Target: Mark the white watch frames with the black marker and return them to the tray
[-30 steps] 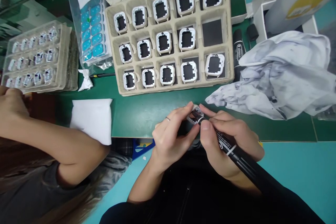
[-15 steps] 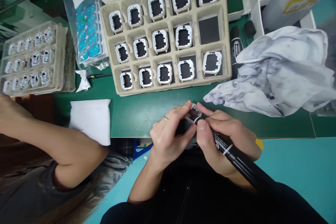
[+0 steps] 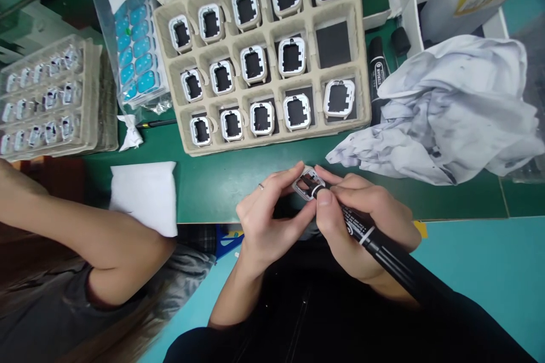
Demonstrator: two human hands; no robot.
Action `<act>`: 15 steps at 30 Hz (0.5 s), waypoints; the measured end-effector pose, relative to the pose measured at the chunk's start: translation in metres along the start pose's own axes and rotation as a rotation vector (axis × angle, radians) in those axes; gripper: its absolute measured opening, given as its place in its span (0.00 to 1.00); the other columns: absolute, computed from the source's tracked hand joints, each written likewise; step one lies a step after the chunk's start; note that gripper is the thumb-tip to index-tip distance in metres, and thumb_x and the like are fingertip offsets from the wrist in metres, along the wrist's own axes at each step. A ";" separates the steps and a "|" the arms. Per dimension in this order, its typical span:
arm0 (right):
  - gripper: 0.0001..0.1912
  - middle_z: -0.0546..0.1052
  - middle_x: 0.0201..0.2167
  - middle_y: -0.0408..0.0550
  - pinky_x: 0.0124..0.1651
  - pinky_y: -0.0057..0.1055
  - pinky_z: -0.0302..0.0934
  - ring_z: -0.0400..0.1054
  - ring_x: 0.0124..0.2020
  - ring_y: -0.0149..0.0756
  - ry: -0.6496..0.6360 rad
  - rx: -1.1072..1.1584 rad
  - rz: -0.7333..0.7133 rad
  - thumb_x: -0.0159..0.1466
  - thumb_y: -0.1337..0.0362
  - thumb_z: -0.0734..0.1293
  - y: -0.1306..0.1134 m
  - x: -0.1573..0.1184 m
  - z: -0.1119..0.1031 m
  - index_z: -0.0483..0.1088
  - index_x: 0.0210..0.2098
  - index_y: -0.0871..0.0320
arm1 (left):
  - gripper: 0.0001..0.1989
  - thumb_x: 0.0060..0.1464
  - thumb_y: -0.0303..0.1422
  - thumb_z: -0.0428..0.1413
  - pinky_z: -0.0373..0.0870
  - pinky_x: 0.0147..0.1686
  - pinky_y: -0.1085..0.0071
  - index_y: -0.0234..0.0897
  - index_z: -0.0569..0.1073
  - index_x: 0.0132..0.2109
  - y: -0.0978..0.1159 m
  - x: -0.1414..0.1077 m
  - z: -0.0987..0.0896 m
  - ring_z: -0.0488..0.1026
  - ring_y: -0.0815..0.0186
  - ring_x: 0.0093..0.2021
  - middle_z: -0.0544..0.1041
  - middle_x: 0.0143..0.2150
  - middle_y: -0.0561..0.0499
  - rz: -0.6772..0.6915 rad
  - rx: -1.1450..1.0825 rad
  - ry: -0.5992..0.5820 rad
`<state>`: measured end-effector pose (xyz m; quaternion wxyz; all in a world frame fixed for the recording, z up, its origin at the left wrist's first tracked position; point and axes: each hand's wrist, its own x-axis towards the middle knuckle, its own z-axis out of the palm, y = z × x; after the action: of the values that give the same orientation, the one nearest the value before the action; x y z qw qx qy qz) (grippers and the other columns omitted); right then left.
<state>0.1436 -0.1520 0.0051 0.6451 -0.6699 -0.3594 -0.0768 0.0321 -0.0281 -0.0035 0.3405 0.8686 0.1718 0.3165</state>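
left hand (image 3: 270,207): grip clamped on pale frame (image 3: 300,193), near 6 o'clock edge of counter (image 3: 213,181). right hand (image 3: 361,215): grip clamped on black marker (image 3: 383,254), tip at frame. divided tray (image 3: 276,140) at frame's 11 o'clock.

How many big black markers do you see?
2. One black marker is in the person's right hand. Another black marker lies on the green table, between the tan tray and the crumpled cloth, which partly covers it. More might hide under the cloth.
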 end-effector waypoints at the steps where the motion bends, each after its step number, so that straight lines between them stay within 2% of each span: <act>1: 0.10 0.90 0.41 0.49 0.50 0.31 0.90 0.92 0.47 0.45 0.003 0.000 -0.009 0.73 0.76 0.78 0.000 0.000 0.000 0.80 0.47 0.56 | 0.23 0.71 0.37 0.74 0.93 0.49 0.72 0.41 0.84 0.69 0.000 0.000 0.000 0.92 0.63 0.47 0.92 0.56 0.46 0.005 -0.003 0.002; 6: 0.11 0.89 0.38 0.46 0.50 0.33 0.92 0.92 0.45 0.45 0.017 -0.022 -0.023 0.74 0.76 0.78 -0.001 0.001 0.002 0.80 0.47 0.54 | 0.23 0.72 0.33 0.73 0.92 0.51 0.70 0.41 0.83 0.70 -0.002 0.000 0.001 0.92 0.62 0.49 0.92 0.56 0.46 0.062 0.009 0.008; 10: 0.11 0.89 0.38 0.44 0.53 0.35 0.92 0.92 0.46 0.45 0.018 -0.052 -0.012 0.73 0.76 0.78 -0.002 0.001 0.002 0.80 0.47 0.54 | 0.24 0.72 0.32 0.72 0.92 0.53 0.72 0.41 0.83 0.71 -0.003 0.000 0.001 0.92 0.62 0.51 0.92 0.58 0.46 0.077 0.011 0.010; 15: 0.11 0.89 0.38 0.43 0.53 0.32 0.91 0.92 0.46 0.45 0.010 -0.024 0.005 0.73 0.76 0.78 -0.003 0.001 0.001 0.79 0.46 0.53 | 0.23 0.73 0.33 0.72 0.92 0.51 0.71 0.41 0.83 0.70 -0.003 0.000 0.000 0.92 0.62 0.49 0.92 0.57 0.46 0.085 0.050 0.003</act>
<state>0.1421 -0.1508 0.0076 0.6389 -0.6783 -0.3535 -0.0827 0.0316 -0.0257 -0.0060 0.3046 0.8828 0.1434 0.3276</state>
